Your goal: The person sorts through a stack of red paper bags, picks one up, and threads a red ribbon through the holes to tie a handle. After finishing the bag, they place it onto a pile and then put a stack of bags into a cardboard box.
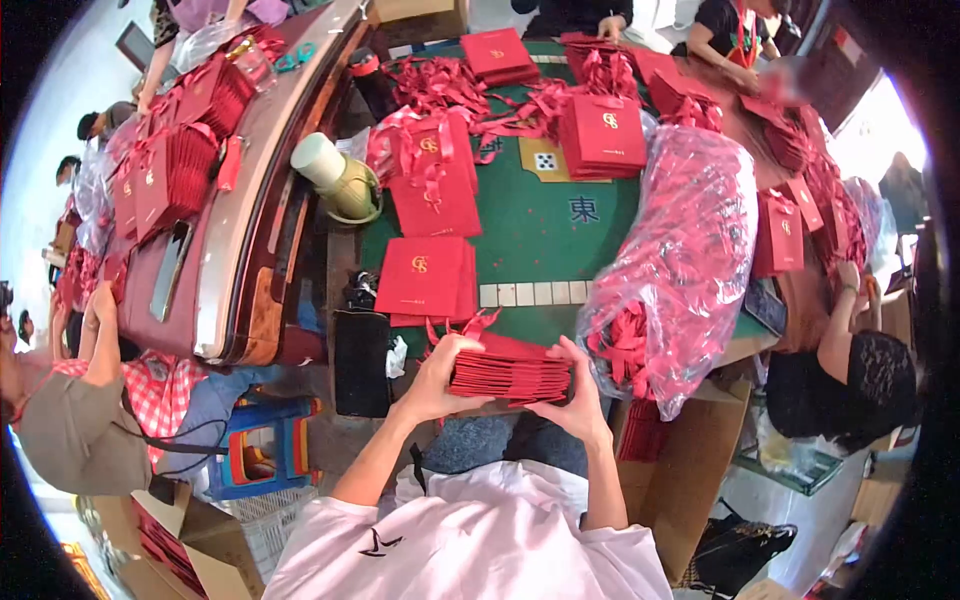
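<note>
At the far left, well apart from the person's fingers, a co-worker in a checked sleeve point(150, 385) leans beside a long counter point(235, 250) that carries rows of red paper bags point(175, 170); nearer in, a blue plastic stool point(262, 445) sits low and left of the left wrist, and a black pouch point(360, 362) stands just left of the left fingers.

The left hand point(437, 375) curls its fingers point(462, 345) over the left end of a stack of folded red bags point(510, 375), thumb underneath, closed firmly on it; the stack lies flat and level between both hands, at the near edge of the green table point(545, 235), above the person's lap; red ribbon handles stick out just beyond the left fingertips.

The right hand point(575, 395) grips the stack's right end, fingers point(568, 352) wrapped over the top edge, likewise closed on it.

Beyond the fingertips, further up the table, a flat red bag with a gold mark point(422, 275) lies near; more such bags point(603, 135) and loose red ribbons point(440, 85) lie well beyond; a cream-topped flask point(335, 178) stands up and left.

Just right of the right fingers, almost touching the knuckles, bulges a clear plastic sack of red ribbons point(685, 250); below it sits a cardboard box point(690, 470); further right, another person in a dark top point(855, 375) is seated.
</note>
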